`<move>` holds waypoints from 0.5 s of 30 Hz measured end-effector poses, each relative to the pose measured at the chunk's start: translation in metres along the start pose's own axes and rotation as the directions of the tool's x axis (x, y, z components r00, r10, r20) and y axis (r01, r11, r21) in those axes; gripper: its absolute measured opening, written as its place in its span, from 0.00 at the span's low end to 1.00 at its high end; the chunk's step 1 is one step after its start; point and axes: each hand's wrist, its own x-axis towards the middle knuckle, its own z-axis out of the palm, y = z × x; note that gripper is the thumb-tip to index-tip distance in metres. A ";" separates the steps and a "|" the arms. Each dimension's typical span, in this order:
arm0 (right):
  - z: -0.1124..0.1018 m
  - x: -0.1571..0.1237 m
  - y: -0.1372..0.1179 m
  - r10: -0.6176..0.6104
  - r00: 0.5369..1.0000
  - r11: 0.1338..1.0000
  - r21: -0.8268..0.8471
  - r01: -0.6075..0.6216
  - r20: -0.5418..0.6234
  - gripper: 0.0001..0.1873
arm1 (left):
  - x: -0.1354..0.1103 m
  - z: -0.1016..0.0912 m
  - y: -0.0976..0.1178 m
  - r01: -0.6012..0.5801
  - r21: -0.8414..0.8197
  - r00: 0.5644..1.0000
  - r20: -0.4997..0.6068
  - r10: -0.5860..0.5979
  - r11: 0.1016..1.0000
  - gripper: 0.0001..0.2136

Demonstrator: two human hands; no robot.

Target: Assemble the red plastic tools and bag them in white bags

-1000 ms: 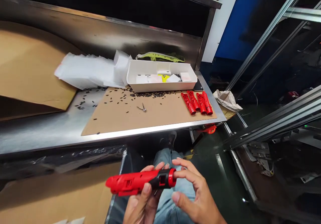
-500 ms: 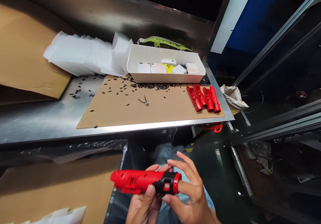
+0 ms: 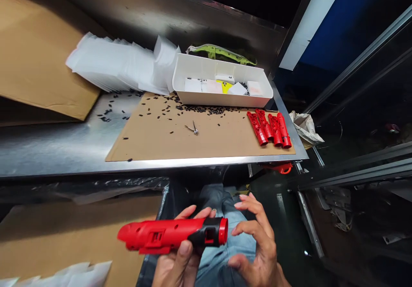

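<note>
My left hand (image 3: pixel 180 257) grips a red plastic tube-shaped housing (image 3: pixel 174 231) from below, thumb across its near side. A black collar (image 3: pixel 206 232) wraps the housing near its open right end, with a small rectangular window in it. The housing lies roughly level above my lap, its tapered end pointing left. Just right of the open end is my right hand (image 3: pixel 257 244), fingers curved and apart, touching nothing. On the bench, several similar red housings (image 3: pixel 270 128) lie side by side on a cardboard sheet (image 3: pixel 154 143).
A white bin (image 3: pixel 225 99) with small packets stands behind scattered black bits (image 3: pixel 206 110). Small nippers (image 3: pixel 193 128) lie on the cardboard. White foam sleeves (image 3: pixel 112 61) are stacked left, beside a large carton (image 3: pixel 41 51). Another carton (image 3: pixel 80 227) holding white sleeves sits low left.
My right hand has drawn back from the housing's open end, and its fingers have left it. My left hand has carried the housing slightly left. The view has shifted a little.
</note>
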 end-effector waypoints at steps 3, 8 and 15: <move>-0.004 0.001 -0.002 0.106 0.986 0.989 0.086 -0.118 0.128 0.12 | 0.002 -0.001 0.003 -0.038 0.012 0.999 0.009 0.038 0.999 0.29; 0.019 0.000 -0.016 0.333 0.910 0.788 0.456 -0.413 0.248 0.24 | 0.002 -0.001 -0.002 -0.046 -0.030 0.999 -0.002 0.046 0.998 0.28; 0.035 -0.003 -0.010 0.228 0.968 0.928 0.277 -0.249 0.104 0.18 | 0.002 -0.003 -0.006 0.001 -0.056 1.000 -0.017 -0.002 0.998 0.25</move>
